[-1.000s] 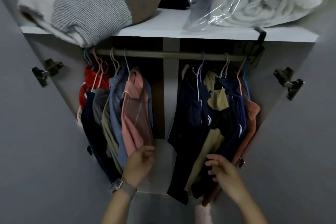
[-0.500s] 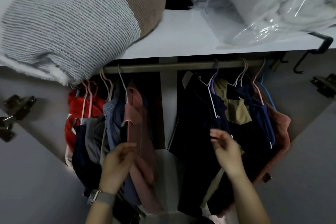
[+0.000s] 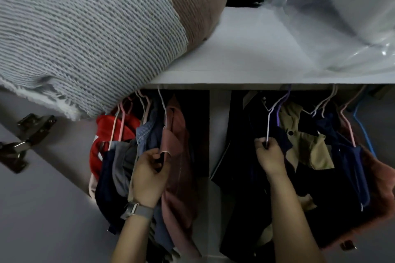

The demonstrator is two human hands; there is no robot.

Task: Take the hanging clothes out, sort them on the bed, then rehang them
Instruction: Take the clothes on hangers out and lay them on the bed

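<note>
While both hands are raised into the wardrobe, each already has a garment at its fingertips. The right hand pinches the neck of the white hanger carrying the dark navy garment, and that wire runs straight up from the fist to the rail hidden behind the shelf edge. The left hand curls round the collar of the pink shirt, whose own hanger also rises directly above it. Freeing either, I judge, means lifting upward first, then drawing it toward the near side.
</note>
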